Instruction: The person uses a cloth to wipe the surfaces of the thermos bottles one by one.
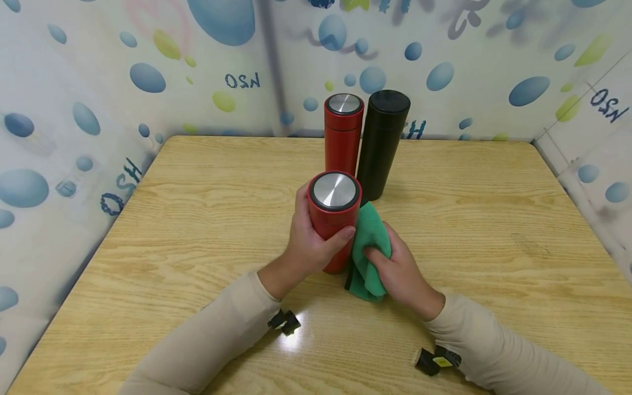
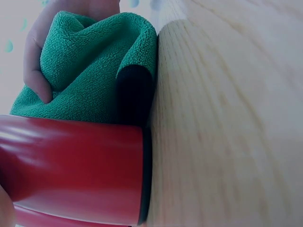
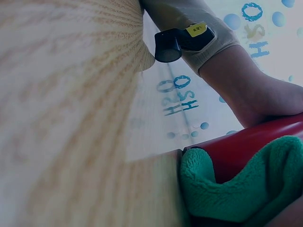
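Observation:
A red thermos flask [image 1: 334, 219] with a silver-topped lid stands upright on the table, and my left hand [image 1: 311, 241] grips it round the side with the thumb across its front. In my right hand [image 1: 406, 274] is a green cloth [image 1: 370, 247], pinched between thumb and fingers. The cloth lies against the flask's right side. In the left wrist view the dark-edged cloth [image 2: 94, 71] hangs beside the red flask [image 2: 80, 170], whose dark base meets the tabletop. The right wrist view shows the cloth [image 3: 227, 194] folded along the flask [image 3: 232, 151].
Behind the held flask stand a second red flask [image 1: 343, 137] and a taller black flask [image 1: 384, 142], close together. The wooden table [image 1: 197, 208] spreads to both sides. Patterned walls [image 1: 296, 66] border its back and sides.

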{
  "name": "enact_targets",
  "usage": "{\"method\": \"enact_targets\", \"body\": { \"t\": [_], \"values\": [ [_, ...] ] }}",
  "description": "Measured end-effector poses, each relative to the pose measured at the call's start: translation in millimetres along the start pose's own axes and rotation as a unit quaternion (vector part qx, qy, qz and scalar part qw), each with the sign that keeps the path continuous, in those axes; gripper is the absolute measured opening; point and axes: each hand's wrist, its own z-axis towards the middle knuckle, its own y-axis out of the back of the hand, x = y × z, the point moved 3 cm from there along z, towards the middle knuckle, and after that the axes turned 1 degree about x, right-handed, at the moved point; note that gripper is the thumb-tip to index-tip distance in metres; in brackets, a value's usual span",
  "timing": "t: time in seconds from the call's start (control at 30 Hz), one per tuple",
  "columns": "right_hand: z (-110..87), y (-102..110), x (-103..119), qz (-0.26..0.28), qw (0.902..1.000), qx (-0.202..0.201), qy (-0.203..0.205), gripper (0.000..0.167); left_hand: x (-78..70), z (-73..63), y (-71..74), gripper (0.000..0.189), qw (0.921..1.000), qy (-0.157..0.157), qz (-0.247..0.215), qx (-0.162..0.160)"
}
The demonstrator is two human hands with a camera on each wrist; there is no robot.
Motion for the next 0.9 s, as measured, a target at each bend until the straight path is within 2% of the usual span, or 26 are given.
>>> {"method": "enact_targets", "body": {
  "t": [0.9],
  "values": [
    [0.2,-0.1,1.1,0.000,1.0000,0.002,0.000,0.042,-0.4,-0.3,0.0,0.092,1.0000,0.007,-0.001,0.001]
  ]
}}
